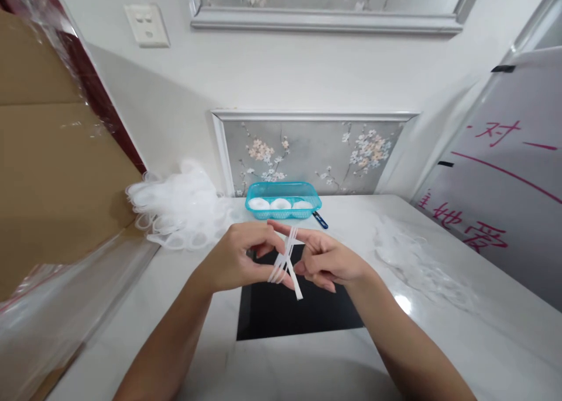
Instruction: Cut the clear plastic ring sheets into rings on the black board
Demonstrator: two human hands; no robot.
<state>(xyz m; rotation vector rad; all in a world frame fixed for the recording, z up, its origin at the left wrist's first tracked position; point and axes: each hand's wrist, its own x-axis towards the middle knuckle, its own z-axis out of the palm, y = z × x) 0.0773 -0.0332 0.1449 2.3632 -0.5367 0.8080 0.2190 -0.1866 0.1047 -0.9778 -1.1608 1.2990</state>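
My left hand (pixel 237 259) and my right hand (pixel 328 260) meet above a black square mat (pixel 285 316) on the white marble table (pixel 246 366). Between the fingertips they hold a small bundle of thin white plastic strips (pixel 286 259), crossed like an X, with one end hanging down toward the mat. Both hands pinch the strips with their fingers curled around them.
A turquoise basket (pixel 283 189) with three white round items stands at the back by the wall, a dark blue pen-like tool (pixel 320 220) beside it. Clear plastic pieces lie heaped at back left (pixel 180 211) and right (pixel 417 260). Cardboard box (pixel 48 172) on the left, whiteboard (pixel 504 172) on the right.
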